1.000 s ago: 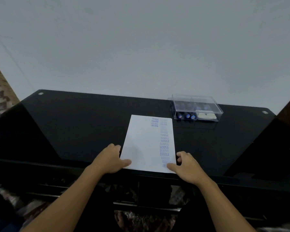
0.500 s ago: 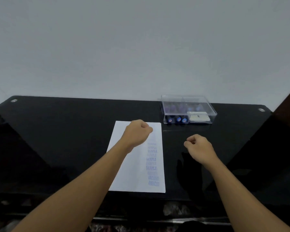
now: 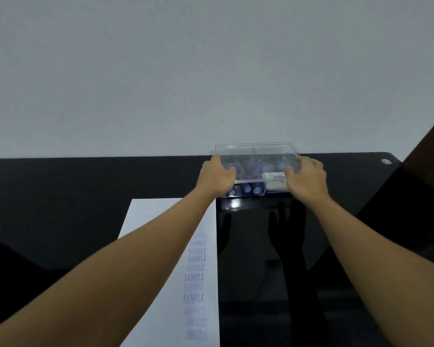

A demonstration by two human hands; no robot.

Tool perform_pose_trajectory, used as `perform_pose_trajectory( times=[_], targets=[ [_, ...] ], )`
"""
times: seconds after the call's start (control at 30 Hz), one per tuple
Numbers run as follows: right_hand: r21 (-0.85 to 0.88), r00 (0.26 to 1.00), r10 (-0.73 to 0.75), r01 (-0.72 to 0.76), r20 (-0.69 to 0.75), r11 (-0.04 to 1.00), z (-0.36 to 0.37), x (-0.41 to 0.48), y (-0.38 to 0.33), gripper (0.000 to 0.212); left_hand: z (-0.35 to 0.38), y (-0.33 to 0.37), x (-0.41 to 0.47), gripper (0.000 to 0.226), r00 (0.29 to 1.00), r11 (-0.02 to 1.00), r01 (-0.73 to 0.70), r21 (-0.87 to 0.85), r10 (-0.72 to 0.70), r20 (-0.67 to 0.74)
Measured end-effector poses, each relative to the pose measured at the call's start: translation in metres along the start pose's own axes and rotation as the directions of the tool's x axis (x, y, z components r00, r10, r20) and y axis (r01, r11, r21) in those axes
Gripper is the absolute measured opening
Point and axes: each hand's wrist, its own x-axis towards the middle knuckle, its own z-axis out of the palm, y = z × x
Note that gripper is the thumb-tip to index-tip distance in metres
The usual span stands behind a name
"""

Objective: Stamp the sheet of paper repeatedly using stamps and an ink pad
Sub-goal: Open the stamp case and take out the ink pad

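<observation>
Clear rectangular plastic box [image 3: 257, 150] between left hand [image 3: 214, 177] and right hand [image 3: 307, 180].

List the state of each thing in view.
Clear plastic lidded box: held at both ends.
Blue-capped stamps: inside the box.
White ink pad: inside the box.
White paper sheet: flat on black table, blue imprints down right edge.
Left grip: holds box's left end.
Right grip: holds box's right end.
</observation>
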Motion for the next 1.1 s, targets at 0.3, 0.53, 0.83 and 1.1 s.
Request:
perform_pose_trajectory(
  times=[0.3, 0.53, 0.83, 1.1],
  targets=[
    [-0.155, 0.999, -0.037, 0.04, 0.023, 0.987, 0.02, 0.013, 0.014, 0.041, 0.026, -0.018, 0.023, 0.02, 0.998, 0.986, -0.06, 0.156, 0.064, -0.019],
    [-0.133, 0.998, -0.052, 0.048, -0.032, 0.99, 0.017, -0.01, 0.022, 0.043, 0.024, -0.023, 0.006, 0.026, 0.995, 0.974, -0.1, 0.204, 0.102, 0.0],
    [-0.113, 0.996, -0.002, -0.009, -0.094, 0.994, 0.0, -0.08, 0.037, 0.045, 0.026, -0.029, -0.068, 0.022, 0.991, 0.978, -0.132, 0.163, 0.128, 0.033],
    [-0.104, 0.989, 0.013, -0.029, -0.145, 0.994, -0.017, -0.152, 0.051, 0.046, 0.025, -0.034, -0.146, 0.022, 0.992, 0.977, -0.128, 0.173, 0.128, 0.015]
  ],
)
